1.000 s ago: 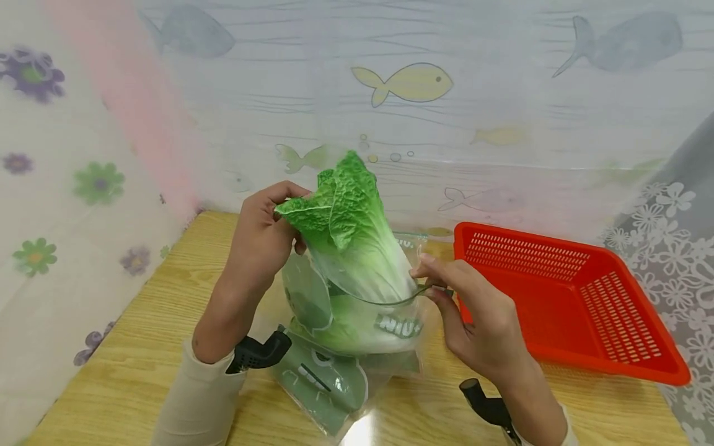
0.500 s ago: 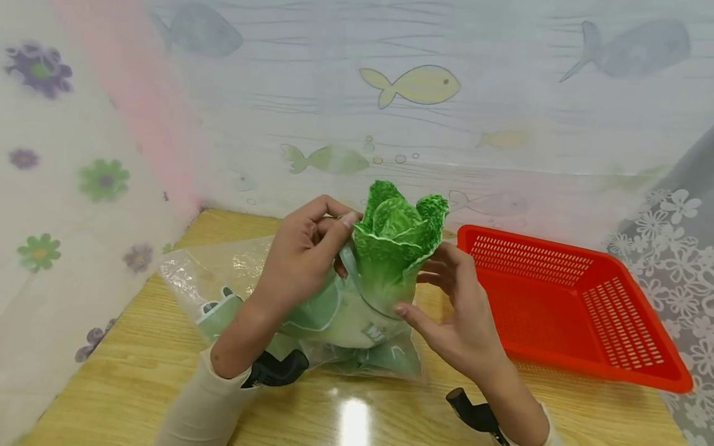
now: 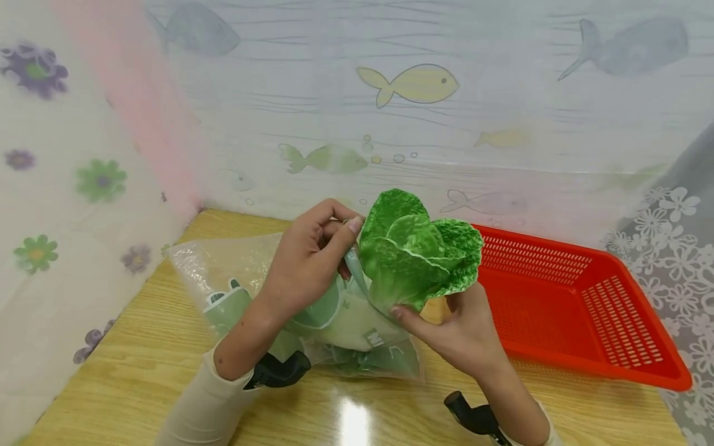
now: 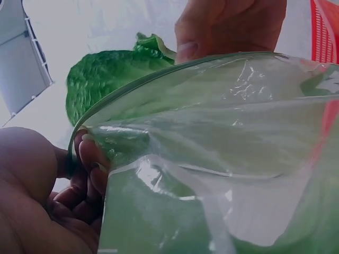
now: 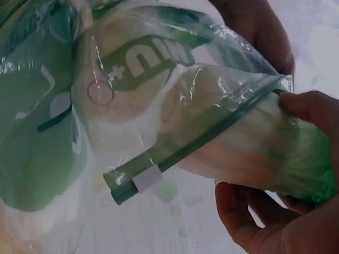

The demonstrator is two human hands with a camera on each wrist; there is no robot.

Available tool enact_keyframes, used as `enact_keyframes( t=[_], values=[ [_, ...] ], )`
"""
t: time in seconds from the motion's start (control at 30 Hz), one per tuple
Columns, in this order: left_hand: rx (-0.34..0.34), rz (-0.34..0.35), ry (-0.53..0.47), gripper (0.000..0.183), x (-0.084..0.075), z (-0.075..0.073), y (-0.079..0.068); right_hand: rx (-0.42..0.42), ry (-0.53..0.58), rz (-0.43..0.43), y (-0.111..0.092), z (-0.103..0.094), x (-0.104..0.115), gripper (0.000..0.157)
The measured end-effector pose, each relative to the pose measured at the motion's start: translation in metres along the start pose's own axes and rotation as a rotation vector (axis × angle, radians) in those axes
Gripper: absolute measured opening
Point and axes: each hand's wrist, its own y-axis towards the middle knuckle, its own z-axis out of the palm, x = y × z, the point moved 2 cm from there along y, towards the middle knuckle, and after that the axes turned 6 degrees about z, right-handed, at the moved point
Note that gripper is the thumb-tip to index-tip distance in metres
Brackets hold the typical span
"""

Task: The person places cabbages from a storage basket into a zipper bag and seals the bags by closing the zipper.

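A leafy Chinese cabbage (image 3: 413, 254) leans to the right out of the mouth of a clear zip bag (image 3: 351, 325) with green print. My left hand (image 3: 307, 263) pinches the bag's rim between thumb and fingers, left of the leaves. In the left wrist view the green zip edge (image 4: 143, 82) arches up from those fingers. My right hand (image 3: 465, 331) grips the cabbage from the right, thumb at the bag's rim and the other fingers partly hidden behind the leaves. A white slider (image 5: 146, 179) sits near the end of the zip in the right wrist view. The cabbage's lower part is inside the bag.
Another clear bag (image 3: 223, 254) with a green frog-like print lies flat on the wooden table (image 3: 134, 347), under and left of the hands. To the right stands a red plastic basket (image 3: 608, 365) with slotted walls. A patterned curtain (image 3: 312, 111) hangs behind.
My left hand has gone from the leaves to the bag's rim. My right hand has shifted from the rim onto the cabbage, which now tips rightward with its leaf end toward the basket.
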Motion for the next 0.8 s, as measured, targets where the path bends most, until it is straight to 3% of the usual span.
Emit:
enact_keyframes(
  t=[0.13, 0.27, 0.37, 0.6, 0.67, 0.8],
  values=[
    [-0.029, -0.011, 0.003, 0.017, 0.003, -0.003, 0.000, -0.050, 0.092, 0.008, -0.003, -0.001, 0.002, 0.084],
    [-0.025, -0.007, 0.000, 0.018, 0.005, -0.004, -0.001, -0.080, 0.036, -0.007, -0.005, 0.000, 0.001, 0.072],
    [-0.033, -0.012, 0.001, 0.019, 0.005, -0.004, -0.001, -0.118, -0.012, -0.045, -0.007, 0.003, -0.002, 0.072],
    [-0.086, -0.012, 0.063, 0.015, 0.003, -0.007, -0.001, -0.212, 0.148, -0.156, -0.016, -0.001, -0.006, 0.074],
    [-0.082, 0.006, 0.071, 0.013, 0.003, -0.007, -0.001, -0.207, 0.185, -0.137, -0.016, -0.005, -0.006, 0.077],
    [-0.063, 0.004, 0.080, 0.010, 0.001, -0.004, -0.004, -0.159, 0.033, -0.028, -0.012, -0.005, -0.004, 0.078]
  ],
)
